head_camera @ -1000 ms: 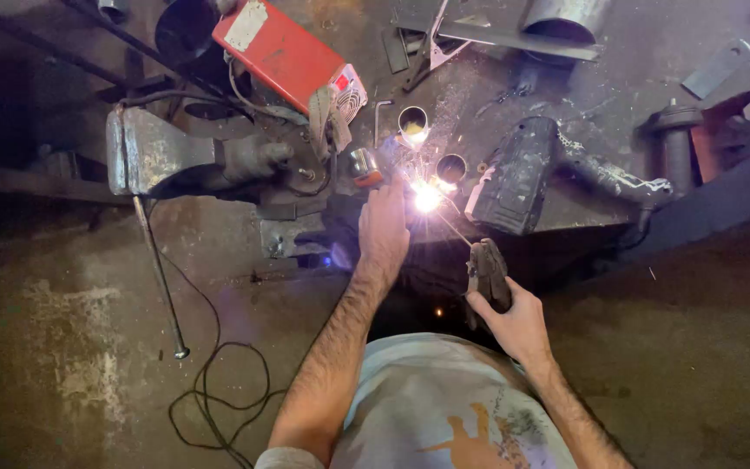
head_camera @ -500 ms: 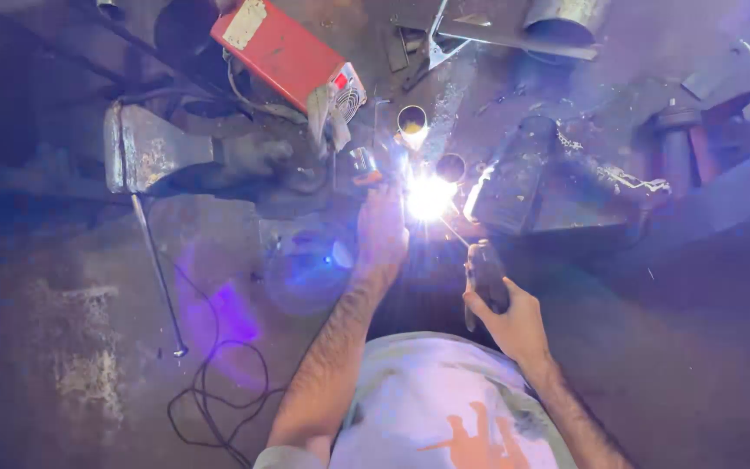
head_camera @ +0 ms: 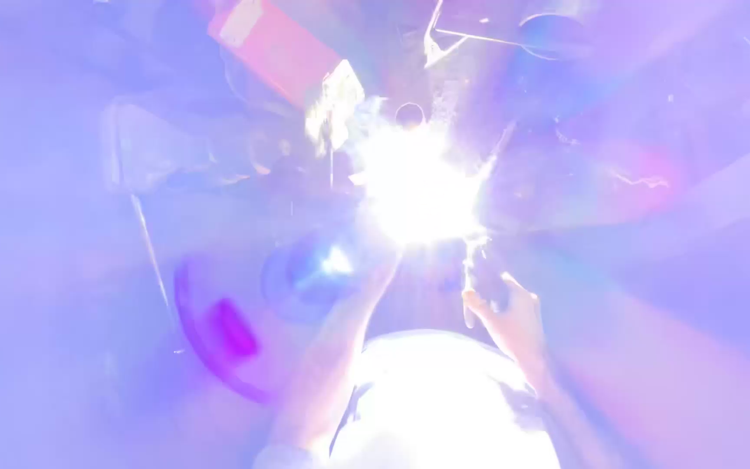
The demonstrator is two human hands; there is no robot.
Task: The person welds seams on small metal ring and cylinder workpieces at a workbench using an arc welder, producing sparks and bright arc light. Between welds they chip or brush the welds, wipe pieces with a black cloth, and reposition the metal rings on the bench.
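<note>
A red box-shaped machine (head_camera: 275, 52) lies tilted at the upper left of the cluttered tabletop (head_camera: 653, 104), washed pale by violet glare. Below it, a grey metal block (head_camera: 154, 152) sits near the tabletop's left edge, and a thin rod (head_camera: 151, 252) slants down from it toward the floor (head_camera: 54, 347). A small round tube opening (head_camera: 408, 113) shows just above the white flare. At the top right, a curved metal piece (head_camera: 557, 35) rests beside thin angled strips (head_camera: 444, 30). Finer detail is lost in the glare.

Red box (head_camera: 275, 52) w/ smooth glossy casing, prob. plastic or painted metal; shirt (head_camera: 444, 399) soft cloth; rest lost in glare.
</note>
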